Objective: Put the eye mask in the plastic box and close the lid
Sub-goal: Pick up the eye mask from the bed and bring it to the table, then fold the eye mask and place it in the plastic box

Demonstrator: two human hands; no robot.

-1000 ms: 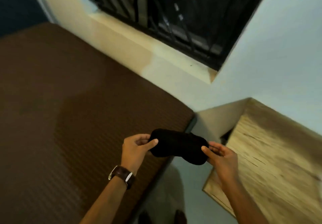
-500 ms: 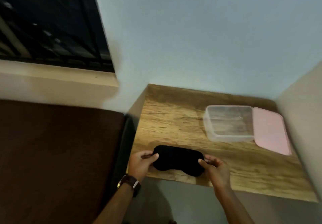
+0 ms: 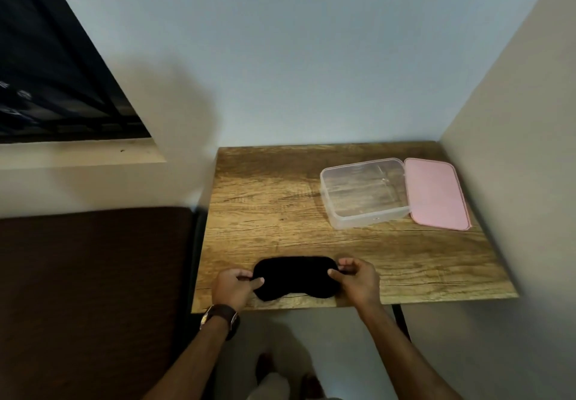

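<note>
Eye mask [image 3: 296, 277] ends under fingers [image 3: 342, 263]

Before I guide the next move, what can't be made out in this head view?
- Eye mask strap: not visible, behind the mask or in the hands.
- Mask ends: covered by left hand and right hand.
- Whether mask rests on the table or hovers: unclear.
- Box and lid join: too small.

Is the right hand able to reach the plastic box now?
Probably yes. The table between the right hand and the plastic box is bare, though that hand is pinching the eye mask.
</note>
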